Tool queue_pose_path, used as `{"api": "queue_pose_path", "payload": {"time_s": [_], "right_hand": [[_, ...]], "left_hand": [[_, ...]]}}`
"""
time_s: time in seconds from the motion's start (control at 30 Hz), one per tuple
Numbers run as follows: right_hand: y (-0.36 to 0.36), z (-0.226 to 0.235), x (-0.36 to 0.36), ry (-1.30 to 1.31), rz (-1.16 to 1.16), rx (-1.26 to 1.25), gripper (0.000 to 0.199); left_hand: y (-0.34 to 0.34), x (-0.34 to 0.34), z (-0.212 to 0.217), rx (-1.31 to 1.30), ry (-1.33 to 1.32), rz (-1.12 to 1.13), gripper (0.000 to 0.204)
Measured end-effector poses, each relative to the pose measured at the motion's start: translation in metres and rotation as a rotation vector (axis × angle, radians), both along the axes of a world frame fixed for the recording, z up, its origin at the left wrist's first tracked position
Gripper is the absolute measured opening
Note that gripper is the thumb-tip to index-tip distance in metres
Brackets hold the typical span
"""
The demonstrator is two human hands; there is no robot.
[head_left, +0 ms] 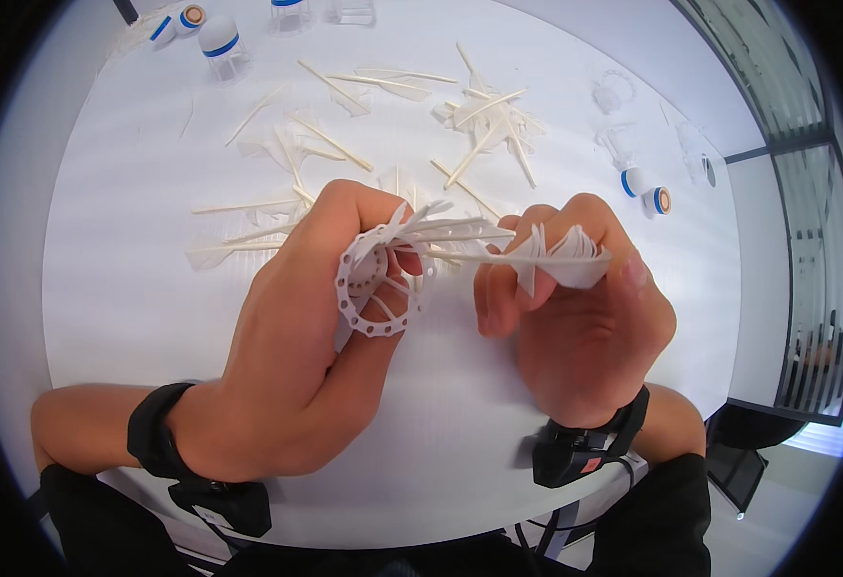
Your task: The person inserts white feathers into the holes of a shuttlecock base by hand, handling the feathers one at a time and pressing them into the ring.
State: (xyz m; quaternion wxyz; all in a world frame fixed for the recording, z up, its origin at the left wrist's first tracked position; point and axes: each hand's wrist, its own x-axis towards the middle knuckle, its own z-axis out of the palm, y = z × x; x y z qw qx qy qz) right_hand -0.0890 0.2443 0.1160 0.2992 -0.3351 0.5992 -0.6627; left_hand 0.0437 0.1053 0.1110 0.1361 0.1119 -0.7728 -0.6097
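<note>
My left hand is closed around a white shuttlecock skirt frame, whose round rim is pierced with holes and faces me. White feathers and thin ribs project from it to the right, above the table. My right hand pinches several stacked, folded white feather vanes between thumb and fingers. A pale shaft spans the gap between the two hands. Whether it is fixed into the frame I cannot tell, as my left fingers cover that side.
Loose white feathers with pale shafts lie beyond my hands, and another feather pile is farther right. White caps with blue bands sit at the right. Clear containers stand at the far left. The white table curves in front of me.
</note>
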Motion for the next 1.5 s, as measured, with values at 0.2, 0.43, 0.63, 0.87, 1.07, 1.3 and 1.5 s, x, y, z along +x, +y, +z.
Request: {"api": "queue_pose_path", "payload": {"time_s": [0.2, 0.43, 0.63, 0.87, 1.07, 1.3, 1.5], "right_hand": [[0.002, -0.001, 0.003, 0.048, -0.008, 0.014, 0.048], [0.004, 0.000, 0.001, -0.015, -0.002, 0.047, 0.053], [0.004, -0.001, 0.000, -0.070, 0.015, 0.009, 0.054], [0.007, 0.000, 0.000, -0.041, 0.061, -0.006, 0.052], [0.006, 0.000, 0.001, 0.013, 0.016, -0.046, 0.055], [0.006, -0.007, -0.002, 0.066, -0.022, -0.060, 0.059], [0.001, -0.011, -0.001, 0.324, -0.032, -0.239, 0.011]], "left_hand": [[-0.003, 0.001, -0.003, 0.024, -0.006, -0.019, 0.028], [-0.004, 0.000, -0.002, 0.016, -0.023, -0.070, 0.033], [-0.005, -0.004, -0.010, -0.018, 0.101, -0.093, 0.039], [-0.004, -0.004, -0.010, -0.016, 0.120, -0.094, 0.041], [-0.004, -0.004, -0.009, -0.027, 0.119, -0.085, 0.033], [-0.003, -0.003, -0.010, -0.014, 0.101, -0.068, 0.034], [-0.004, -0.004, -0.010, -0.001, 0.118, -0.108, 0.037]]}}
